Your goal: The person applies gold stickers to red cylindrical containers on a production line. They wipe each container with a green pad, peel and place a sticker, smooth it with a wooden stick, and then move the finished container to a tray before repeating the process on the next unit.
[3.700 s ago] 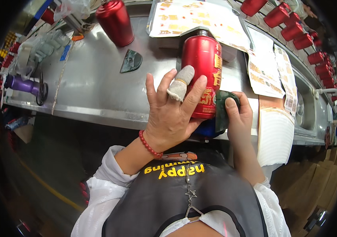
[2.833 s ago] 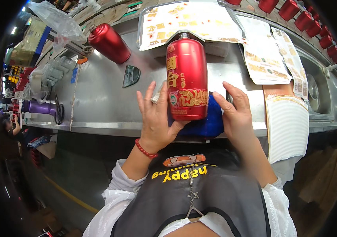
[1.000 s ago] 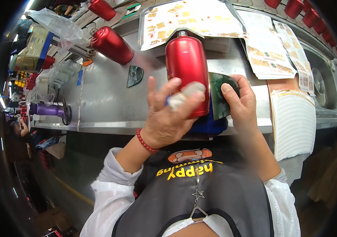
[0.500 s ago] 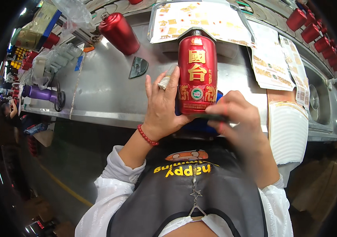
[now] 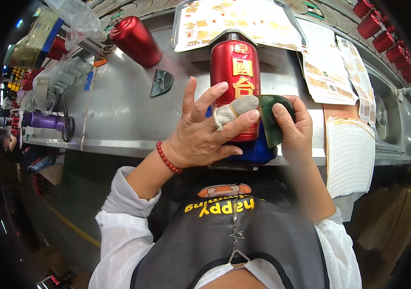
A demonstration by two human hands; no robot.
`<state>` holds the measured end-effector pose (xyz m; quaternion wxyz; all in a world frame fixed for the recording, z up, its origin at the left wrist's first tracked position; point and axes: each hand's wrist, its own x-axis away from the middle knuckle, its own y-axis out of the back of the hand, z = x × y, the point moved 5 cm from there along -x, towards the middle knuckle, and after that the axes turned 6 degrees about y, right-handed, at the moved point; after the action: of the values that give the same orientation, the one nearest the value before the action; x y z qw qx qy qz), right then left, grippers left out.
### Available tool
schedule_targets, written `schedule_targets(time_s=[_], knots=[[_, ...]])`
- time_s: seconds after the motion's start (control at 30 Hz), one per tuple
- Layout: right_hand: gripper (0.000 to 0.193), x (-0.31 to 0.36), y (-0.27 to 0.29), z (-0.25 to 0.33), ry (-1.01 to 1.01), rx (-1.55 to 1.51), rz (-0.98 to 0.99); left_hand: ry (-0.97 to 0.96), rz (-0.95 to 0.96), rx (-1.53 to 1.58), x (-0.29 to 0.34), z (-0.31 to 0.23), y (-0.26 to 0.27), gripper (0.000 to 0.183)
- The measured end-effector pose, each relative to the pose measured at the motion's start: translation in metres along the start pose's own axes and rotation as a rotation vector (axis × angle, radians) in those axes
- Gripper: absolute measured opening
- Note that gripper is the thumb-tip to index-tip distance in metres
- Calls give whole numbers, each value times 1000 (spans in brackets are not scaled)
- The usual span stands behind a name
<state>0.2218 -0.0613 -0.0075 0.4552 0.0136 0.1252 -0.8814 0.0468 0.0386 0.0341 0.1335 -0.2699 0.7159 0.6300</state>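
Shows gold-lettered red bottle (image 5: 234,72) lying on blue support (image 5: 263,152) at metal table's (image 5: 119,96) front edge, neck pointing away | shows left hand (image 5: 197,126) across its lower part, fingers spread apart | shows right hand (image 5: 298,129) beside it, thumb and fingers clamped on dark green plate (image 5: 271,123)

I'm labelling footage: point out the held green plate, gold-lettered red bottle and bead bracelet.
Held green plate (image 5: 269,121), head view, flat face.
Gold-lettered red bottle (image 5: 225,70), head view, upper body.
Bead bracelet (image 5: 164,159), head view, middle beads.
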Motion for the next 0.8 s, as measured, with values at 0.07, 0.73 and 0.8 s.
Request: schedule_targets(time_s=[0.07,0.73,0.8], knots=[[18,1,-2,-3,-20,-17,-4,-108,83,-97,-7,5,1,61],[30,11,-9,30,731,615,1,114,-196,44,39,6,1,68],[46,29,-28,45,887,673,299,380,-162,181,34,13,-6,81]])
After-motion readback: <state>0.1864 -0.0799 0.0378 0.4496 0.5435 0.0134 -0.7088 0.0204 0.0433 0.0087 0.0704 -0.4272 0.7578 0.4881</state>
